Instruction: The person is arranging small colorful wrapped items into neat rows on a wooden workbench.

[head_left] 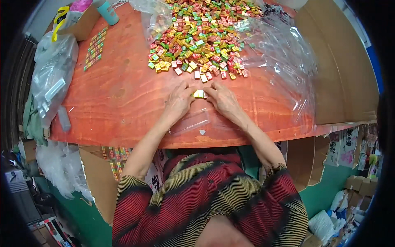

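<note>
My left hand [180, 98] and my right hand [222, 98] face each other over the red table [135, 99]. Between their fingertips a short row of small yellow and pale boxes [200, 94] is pressed together from both ends. Part of the row is hidden behind the fingers. Just beyond lies a big heap of small coloured boxes [201, 37], red, yellow, green and orange, with a few loose ones at its near edge. On the near side, between my forearms, rests a clear plastic case [193, 122]. A small white piece [202, 132] lies close to the table's edge.
Clear plastic cases [284, 61] pile up to the right, by a tall cardboard panel [341, 70]. At the left are rows of packed boxes [96, 47], a plastic bag [53, 78], a carton [84, 26] and a teal cup [108, 13]. Below the table edge stand open cartons [96, 177].
</note>
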Action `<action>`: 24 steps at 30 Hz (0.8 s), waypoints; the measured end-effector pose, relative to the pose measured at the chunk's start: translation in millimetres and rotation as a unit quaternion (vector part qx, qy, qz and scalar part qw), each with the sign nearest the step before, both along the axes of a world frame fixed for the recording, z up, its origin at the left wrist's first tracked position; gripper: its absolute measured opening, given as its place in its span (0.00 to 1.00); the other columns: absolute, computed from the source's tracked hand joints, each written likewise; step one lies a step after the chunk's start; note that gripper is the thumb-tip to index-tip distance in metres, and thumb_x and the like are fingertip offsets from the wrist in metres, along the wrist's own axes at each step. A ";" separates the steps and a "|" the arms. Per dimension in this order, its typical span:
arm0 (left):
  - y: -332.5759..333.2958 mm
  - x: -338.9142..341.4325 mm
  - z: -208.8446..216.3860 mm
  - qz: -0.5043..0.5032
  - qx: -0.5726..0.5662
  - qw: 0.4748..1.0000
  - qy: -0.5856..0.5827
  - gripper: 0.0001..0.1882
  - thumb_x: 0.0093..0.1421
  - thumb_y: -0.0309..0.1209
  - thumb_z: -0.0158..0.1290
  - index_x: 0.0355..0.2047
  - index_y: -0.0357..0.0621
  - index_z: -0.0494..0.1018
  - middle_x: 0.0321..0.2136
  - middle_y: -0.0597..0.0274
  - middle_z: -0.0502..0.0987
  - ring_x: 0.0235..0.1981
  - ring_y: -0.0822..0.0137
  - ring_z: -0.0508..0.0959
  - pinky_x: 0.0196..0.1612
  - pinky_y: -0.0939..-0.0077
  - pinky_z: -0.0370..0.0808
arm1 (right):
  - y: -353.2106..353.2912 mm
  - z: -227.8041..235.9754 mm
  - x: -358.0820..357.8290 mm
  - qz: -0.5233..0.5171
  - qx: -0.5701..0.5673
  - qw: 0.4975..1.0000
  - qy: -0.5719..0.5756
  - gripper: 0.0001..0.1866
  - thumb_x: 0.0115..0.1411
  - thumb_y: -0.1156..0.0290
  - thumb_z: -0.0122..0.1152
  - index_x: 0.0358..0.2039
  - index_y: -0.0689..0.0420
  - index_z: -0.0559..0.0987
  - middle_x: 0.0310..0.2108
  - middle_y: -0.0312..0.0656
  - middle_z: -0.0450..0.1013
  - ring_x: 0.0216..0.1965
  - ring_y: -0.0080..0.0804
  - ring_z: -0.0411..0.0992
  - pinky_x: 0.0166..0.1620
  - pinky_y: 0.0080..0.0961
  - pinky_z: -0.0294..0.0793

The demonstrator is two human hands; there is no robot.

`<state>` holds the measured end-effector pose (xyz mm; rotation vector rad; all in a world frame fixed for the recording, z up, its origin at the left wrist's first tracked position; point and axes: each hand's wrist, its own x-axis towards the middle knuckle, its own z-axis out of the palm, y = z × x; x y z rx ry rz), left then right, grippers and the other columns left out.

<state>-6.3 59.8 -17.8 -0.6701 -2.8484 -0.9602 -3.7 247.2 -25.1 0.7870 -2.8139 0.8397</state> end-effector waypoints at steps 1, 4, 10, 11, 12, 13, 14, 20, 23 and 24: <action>0.1 0.5 0.9 0.004 0.001 1.000 -0.018 0.16 0.46 0.23 0.55 0.38 0.42 0.72 0.32 0.54 0.68 0.36 0.53 0.72 0.37 0.61 0.70 | -0.2 -0.2 0.0 -0.002 -0.001 1.000 -0.001 0.15 0.49 0.73 0.58 0.40 0.55 0.73 0.31 0.45 0.65 0.35 0.43 0.68 0.36 0.34 0.67; -5.2 13.9 7.4 0.012 0.026 1.000 -0.013 0.16 0.47 0.22 0.54 0.38 0.40 0.71 0.32 0.53 0.68 0.36 0.51 0.72 0.37 0.60 0.70 | -6.2 15.6 9.3 0.004 -0.004 0.999 -0.045 0.14 0.50 0.72 0.58 0.39 0.56 0.73 0.31 0.45 0.66 0.36 0.43 0.68 0.36 0.34 0.68; -23.9 91.8 23.1 0.088 0.000 0.993 -0.077 0.20 0.48 0.22 0.54 0.44 0.39 0.67 0.33 0.49 0.67 0.37 0.50 0.71 0.37 0.60 0.70 | -26.3 22.3 61.8 0.071 0.002 0.994 -0.086 0.17 0.47 0.72 0.58 0.40 0.59 0.70 0.33 0.47 0.66 0.38 0.45 0.68 0.37 0.35 0.69; -26.1 97.7 18.2 0.091 -0.026 0.995 -0.023 0.23 0.47 0.23 0.54 0.46 0.36 0.65 0.34 0.49 0.67 0.39 0.50 0.69 0.38 0.61 0.69 | -27.4 21.5 64.4 0.075 0.000 0.993 -0.087 0.17 0.47 0.72 0.58 0.40 0.59 0.70 0.33 0.47 0.66 0.38 0.45 0.68 0.37 0.35 0.69; -27.6 102.2 13.4 0.094 -0.028 0.995 -0.024 0.23 0.47 0.23 0.54 0.46 0.36 0.65 0.34 0.49 0.67 0.39 0.50 0.69 0.38 0.61 0.69 | -27.2 20.5 66.3 0.070 0.005 0.994 -0.081 0.18 0.46 0.73 0.57 0.41 0.60 0.70 0.34 0.47 0.66 0.38 0.44 0.68 0.38 0.35 0.70; -28.4 106.1 8.7 0.097 -0.066 0.993 0.023 0.24 0.48 0.25 0.54 0.47 0.36 0.65 0.36 0.50 0.67 0.39 0.51 0.69 0.39 0.61 0.68 | -27.4 19.4 67.7 0.064 0.010 0.995 -0.076 0.19 0.45 0.74 0.57 0.41 0.61 0.70 0.35 0.47 0.67 0.38 0.44 0.68 0.38 0.35 0.70; -28.2 108.9 5.1 0.098 -0.103 0.987 0.071 0.24 0.50 0.27 0.54 0.49 0.37 0.65 0.38 0.51 0.68 0.39 0.51 0.69 0.39 0.61 0.68 | -26.9 15.6 68.2 0.066 0.010 0.995 -0.076 0.19 0.45 0.74 0.57 0.41 0.61 0.70 0.35 0.47 0.67 0.38 0.44 0.68 0.38 0.35 0.70; -32.5 118.2 -3.2 0.099 -0.204 0.966 0.121 0.26 0.51 0.29 0.53 0.51 0.36 0.63 0.45 0.49 0.67 0.43 0.52 0.68 0.43 0.58 0.65 | -29.7 11.4 70.9 0.084 0.003 0.993 0.084 0.20 0.42 0.77 0.55 0.40 0.62 0.71 0.37 0.46 0.68 0.39 0.43 0.68 0.39 0.32 0.68; -39.2 112.8 -4.8 0.078 -0.165 0.973 0.142 0.29 0.51 0.31 0.53 0.53 0.35 0.60 0.47 0.47 0.66 0.48 0.49 0.65 0.47 0.57 0.65 | -31.3 15.5 64.5 0.073 -0.020 0.995 0.065 0.18 0.41 0.77 0.55 0.37 0.62 0.71 0.35 0.45 0.68 0.37 0.43 0.67 0.39 0.32 0.67; -41.0 113.0 -6.8 0.079 -0.165 0.973 0.142 0.29 0.51 0.31 0.53 0.53 0.35 0.60 0.47 0.47 0.66 0.48 0.49 0.65 0.47 0.57 0.65 | -31.2 18.5 60.7 0.066 0.001 0.998 0.023 0.17 0.41 0.78 0.56 0.36 0.62 0.71 0.34 0.45 0.68 0.36 0.42 0.66 0.39 0.32 0.67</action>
